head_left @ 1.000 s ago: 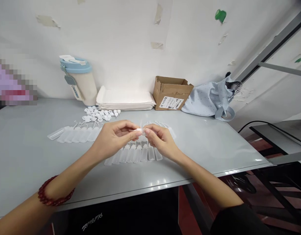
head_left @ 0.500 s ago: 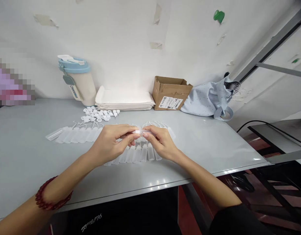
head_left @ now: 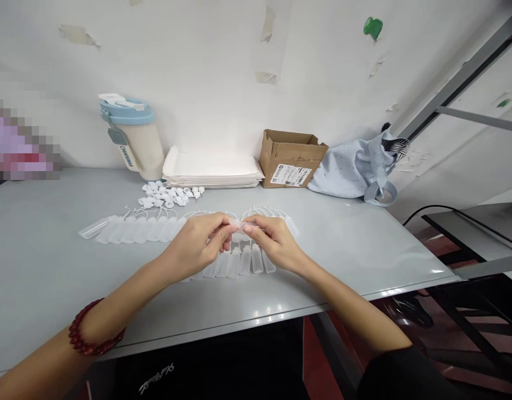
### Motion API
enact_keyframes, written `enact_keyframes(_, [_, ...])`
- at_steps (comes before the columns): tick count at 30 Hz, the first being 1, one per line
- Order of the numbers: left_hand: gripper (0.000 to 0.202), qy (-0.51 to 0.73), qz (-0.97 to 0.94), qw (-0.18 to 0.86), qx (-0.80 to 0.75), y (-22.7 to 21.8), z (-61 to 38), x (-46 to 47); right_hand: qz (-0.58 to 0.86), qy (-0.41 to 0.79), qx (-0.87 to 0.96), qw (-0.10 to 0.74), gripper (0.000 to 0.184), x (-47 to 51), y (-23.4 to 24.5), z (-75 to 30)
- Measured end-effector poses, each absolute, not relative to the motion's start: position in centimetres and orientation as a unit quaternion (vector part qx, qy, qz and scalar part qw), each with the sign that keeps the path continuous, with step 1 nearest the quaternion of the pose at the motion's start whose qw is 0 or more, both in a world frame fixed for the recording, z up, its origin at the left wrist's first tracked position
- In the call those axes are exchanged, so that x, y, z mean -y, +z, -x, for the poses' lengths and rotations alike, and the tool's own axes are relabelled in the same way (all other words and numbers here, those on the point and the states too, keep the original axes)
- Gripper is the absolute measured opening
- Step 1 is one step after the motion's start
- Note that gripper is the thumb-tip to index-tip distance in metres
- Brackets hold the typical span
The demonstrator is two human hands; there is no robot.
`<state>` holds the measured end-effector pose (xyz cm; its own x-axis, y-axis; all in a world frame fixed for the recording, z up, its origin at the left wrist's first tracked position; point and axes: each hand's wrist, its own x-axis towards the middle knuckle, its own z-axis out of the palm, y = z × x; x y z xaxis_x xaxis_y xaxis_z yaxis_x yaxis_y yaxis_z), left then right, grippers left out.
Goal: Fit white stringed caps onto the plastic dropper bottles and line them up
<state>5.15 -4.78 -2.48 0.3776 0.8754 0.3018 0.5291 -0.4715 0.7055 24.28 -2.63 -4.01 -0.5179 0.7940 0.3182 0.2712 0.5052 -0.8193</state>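
Observation:
In the head view my right hand (head_left: 278, 239) is closed around a small translucent plastic bottle, mostly hidden by its fingers and lying sideways. My left hand (head_left: 203, 239) pinches the white cap at the bottle's mouth, and the fingertips of both hands nearly meet. Behind and left of my left hand lies a row of similar bottles (head_left: 133, 229) with thin tethers. Another row of bottles (head_left: 234, 262) is on the table below my hands, partly covered by them. More bottles (head_left: 292, 226) show just right of my right hand. Small white caps (head_left: 164, 194) are heaped farther back.
Along the wall on the grey table (head_left: 343, 250) stand a cream tumbler with a blue lid (head_left: 141, 139), a stack of white sheets or trays (head_left: 214, 169), a cardboard box (head_left: 291, 158) and a light-blue cloth bag (head_left: 347, 166). A metal frame (head_left: 460, 72) rises at the right.
My left hand has shifted slightly right towards my right hand. Its fingers now cover the white cap that showed between the hands before. My right hand has stayed nearly still.

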Motion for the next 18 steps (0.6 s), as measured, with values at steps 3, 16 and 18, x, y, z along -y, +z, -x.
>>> enact_keyframes(3, [0.028,0.340,-0.789,0.222,-0.461,-2.6,-5.7,4.8,0.349,0.466,0.745,0.325,0.035,2.1,-3.7,-24.5])
enact_keyframes(16, [0.022,0.402,-0.774,0.161,-0.462,-1.4,-6.3,6.2,0.532,0.051,0.772,0.343,0.036,-8.2,-7.8,-31.2])
enact_keyframes(18, [0.015,0.435,-0.787,0.134,-0.416,-1.1,-6.3,7.6,0.534,0.040,0.770,0.348,0.036,-8.4,-8.0,-31.3])
